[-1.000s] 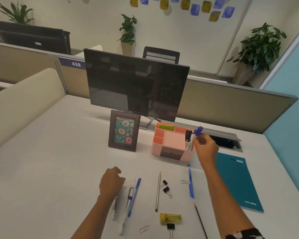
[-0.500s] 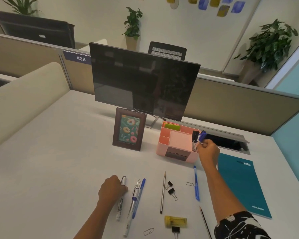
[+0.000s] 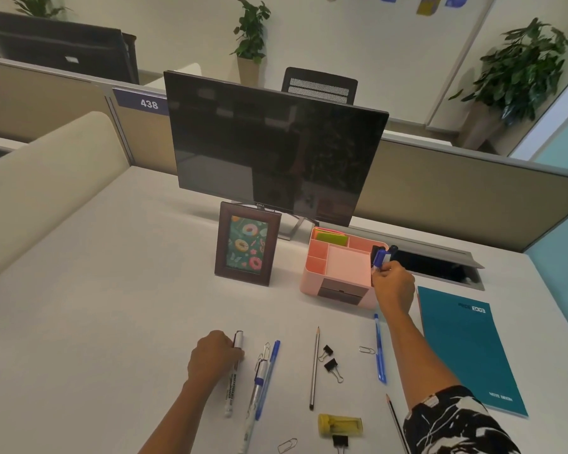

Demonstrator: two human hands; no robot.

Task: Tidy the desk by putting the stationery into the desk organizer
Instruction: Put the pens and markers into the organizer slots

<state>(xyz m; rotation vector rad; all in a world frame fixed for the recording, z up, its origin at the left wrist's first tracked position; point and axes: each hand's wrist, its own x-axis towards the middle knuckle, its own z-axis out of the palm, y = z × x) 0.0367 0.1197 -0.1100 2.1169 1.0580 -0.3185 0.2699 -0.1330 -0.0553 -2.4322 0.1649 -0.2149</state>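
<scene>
Right hand (image 3: 393,287): grip holding blue-capped marker (image 3: 380,258) at pink desk organizer (image 3: 336,273)
Left hand (image 3: 214,356): grip closed on whiteboard marker (image 3: 233,375), worktop (image 3: 95,306)

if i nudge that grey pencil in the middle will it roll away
Probably a little: the pencil looks slim and round, lying flat on the smooth desk. It seems stiff and light, so a sideways nudge would likely send it toward the binder clips beside it.
</scene>
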